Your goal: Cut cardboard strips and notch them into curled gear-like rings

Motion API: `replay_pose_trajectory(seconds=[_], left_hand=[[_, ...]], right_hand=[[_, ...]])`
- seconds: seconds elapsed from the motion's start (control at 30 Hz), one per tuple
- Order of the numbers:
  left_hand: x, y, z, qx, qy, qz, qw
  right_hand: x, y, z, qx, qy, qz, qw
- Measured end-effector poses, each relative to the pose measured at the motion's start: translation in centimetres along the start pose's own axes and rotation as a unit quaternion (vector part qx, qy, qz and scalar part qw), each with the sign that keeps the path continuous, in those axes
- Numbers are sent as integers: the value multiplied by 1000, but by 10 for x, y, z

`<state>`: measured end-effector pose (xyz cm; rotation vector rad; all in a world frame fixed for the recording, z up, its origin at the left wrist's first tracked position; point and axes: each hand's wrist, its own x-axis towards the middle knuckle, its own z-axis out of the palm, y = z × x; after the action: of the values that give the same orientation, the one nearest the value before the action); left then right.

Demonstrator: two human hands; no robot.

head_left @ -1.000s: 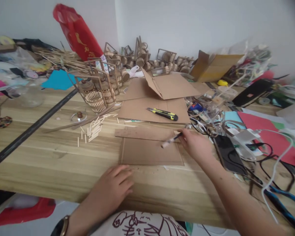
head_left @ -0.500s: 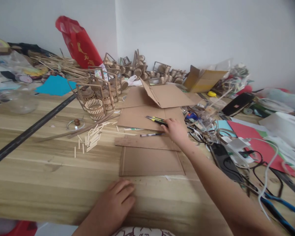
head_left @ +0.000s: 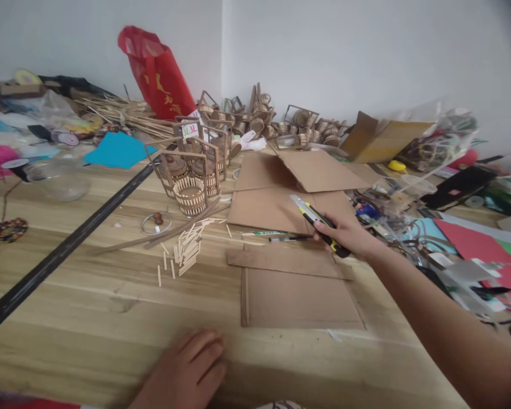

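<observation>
My right hand point(head_left: 343, 233) is closed round a yellow-and-black utility knife point(head_left: 319, 221), lifted above the cardboard with its blade pointing up and left. Below it lie a narrow cardboard strip point(head_left: 281, 262) and a cardboard sheet point(head_left: 302, 298). Farther back is a larger cardboard piece point(head_left: 264, 209) with a folded flap point(head_left: 323, 170). A dark pen point(head_left: 287, 239) lies just left of the knife. My left hand point(head_left: 191, 363) rests palm down on the bare wood near the front edge, its fingers lying on the surface and holding nothing.
Short wooden sticks point(head_left: 187, 250) lie in a loose pile at the left. Behind them stand small woven baskets point(head_left: 190, 196) with tall handles. A long black bar point(head_left: 68, 241) crosses the table's left side. Cables, a red paper sheet point(head_left: 472, 250) and clutter crowd the right.
My right hand has picked the utility knife up off the cardboard and drawn it nearer. The view has turned slightly left. My left hand still rests on the table.
</observation>
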<state>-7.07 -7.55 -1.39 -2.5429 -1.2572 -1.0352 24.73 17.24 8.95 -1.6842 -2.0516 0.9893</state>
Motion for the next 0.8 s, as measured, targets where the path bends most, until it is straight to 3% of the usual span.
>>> replay_pose_trajectory(seconds=[0.07, 0.1, 0.2, 0.33, 0.5, 0.8], left_hand=[[8, -5, -6, 1, -32, 28, 999], [13, -6, -9, 0, -47, 45, 998], [29, -5, -14, -12, -85, 86, 993], [46, 2, -12, -26, -113, 126, 985], [59, 9, 0, -17, -149, 146, 978], [84, 0, 35, 112, -216, 89, 966]], right_hand=[[-22, 0, 14, 91, -9, 19, 996], [-33, 1, 22, 225, -15, 51, 973], [-62, 7, 43, 314, -9, 78, 946], [-88, 15, 56, 360, -11, 80, 930], [-101, 21, 56, 418, -65, 62, 904], [-116, 40, 44, 432, -145, 19, 890]])
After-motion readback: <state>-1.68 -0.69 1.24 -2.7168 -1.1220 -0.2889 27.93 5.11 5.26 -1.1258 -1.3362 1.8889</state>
